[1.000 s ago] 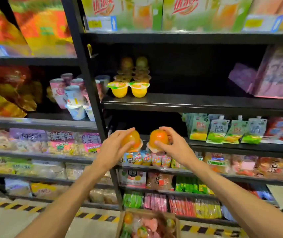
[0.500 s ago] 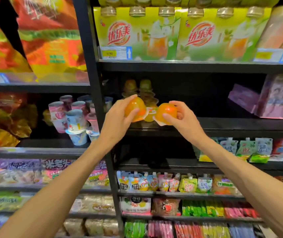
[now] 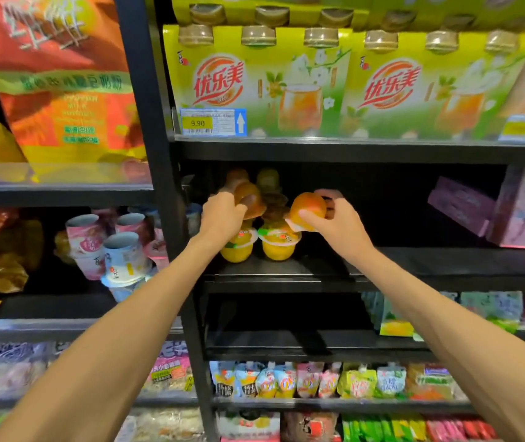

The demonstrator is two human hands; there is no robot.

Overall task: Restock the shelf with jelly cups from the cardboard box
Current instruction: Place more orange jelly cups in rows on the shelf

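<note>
My left hand (image 3: 221, 220) grips an orange jelly cup (image 3: 250, 199), upside down, over the left stack of cups on the black shelf (image 3: 414, 269). My right hand (image 3: 334, 223) holds a second orange jelly cup (image 3: 307, 210), also inverted, just right of the stacks. Two yellow jelly cups (image 3: 277, 245) stand at the front of the shelf, with more cups stacked behind and above them (image 3: 267, 181). The cardboard box is out of view.
A black upright post (image 3: 156, 154) stands just left of my left hand. Green drink packs (image 3: 255, 84) fill the shelf above. Pink boxes (image 3: 510, 208) sit at the right of the jelly shelf. Paper cups (image 3: 121, 250) crowd the left bay. Pouches (image 3: 286, 379) line the lower shelf.
Both hands have risen from waist height and reached into the shelf with a jelly cup each. The view has tilted up, and the cardboard box has dropped out of sight.
</note>
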